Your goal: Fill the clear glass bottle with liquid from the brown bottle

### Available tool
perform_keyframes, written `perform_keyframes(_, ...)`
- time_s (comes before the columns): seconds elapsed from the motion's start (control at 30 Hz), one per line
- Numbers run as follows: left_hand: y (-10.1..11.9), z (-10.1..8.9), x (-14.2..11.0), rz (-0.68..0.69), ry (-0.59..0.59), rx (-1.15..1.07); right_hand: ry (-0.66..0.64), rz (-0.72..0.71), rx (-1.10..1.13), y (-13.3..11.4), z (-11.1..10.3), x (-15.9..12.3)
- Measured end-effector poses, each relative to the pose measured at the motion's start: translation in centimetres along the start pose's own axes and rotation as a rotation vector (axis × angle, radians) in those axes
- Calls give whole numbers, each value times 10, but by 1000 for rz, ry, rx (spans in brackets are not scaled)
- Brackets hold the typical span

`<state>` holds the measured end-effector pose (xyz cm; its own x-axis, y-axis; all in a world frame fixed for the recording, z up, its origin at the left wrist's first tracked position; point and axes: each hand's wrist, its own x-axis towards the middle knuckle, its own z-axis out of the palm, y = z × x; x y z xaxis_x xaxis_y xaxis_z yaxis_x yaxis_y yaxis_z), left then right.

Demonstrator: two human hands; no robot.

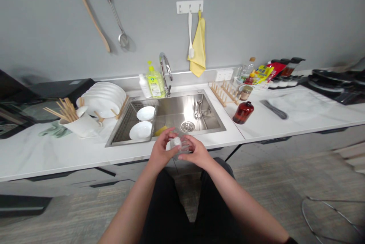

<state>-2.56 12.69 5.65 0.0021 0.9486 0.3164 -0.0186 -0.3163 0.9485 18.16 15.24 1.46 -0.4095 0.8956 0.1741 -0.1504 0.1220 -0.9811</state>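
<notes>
Clear glass tumbler (184,146), held over the front edge of the steel sink (212,111); a small white object (176,142) sits at its top, and you cannot be sure from this view whether it is inside the glass or what it is. Your left hand (162,149) and right hand (198,153) cup the tumbler from either side, fingers curled around it and clamped on the glass, slightly spread rather than pressed together.

Risk: wet glass could slip if your grip loosens, since only fingertips and palms hold it. Cause: soap or water on the surface, if any; none can be made out here. A slip would land it in the sink or on the counter edge.

Just behind your hands in the sink lies a yellow sponge (160,130). Left of it, a wire dish rack (114,137) holds a white plate (140,130) and a white bowl (145,113); knocking those could chip them. Behind the sink stand the faucet (164,65) and a dish soap bottle (155,82). Right of the sink stands a brown glass bottle (243,113).
</notes>
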Motion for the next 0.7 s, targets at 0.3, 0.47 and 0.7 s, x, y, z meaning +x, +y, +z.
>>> perform_keyframes(0.3, 5, -4, -5, 6, -115, -24, -7, -6, 8, 0, 0, 0)
perform_keyframes(0.47, -2, 0, -1, 12, 18, 23, 4, -4, 1, 0, 1, 0)
perform_keyframes(0.7, 0, -5, -8, -18, -104, -3, -14, 10, -9, -2, -1, 1)
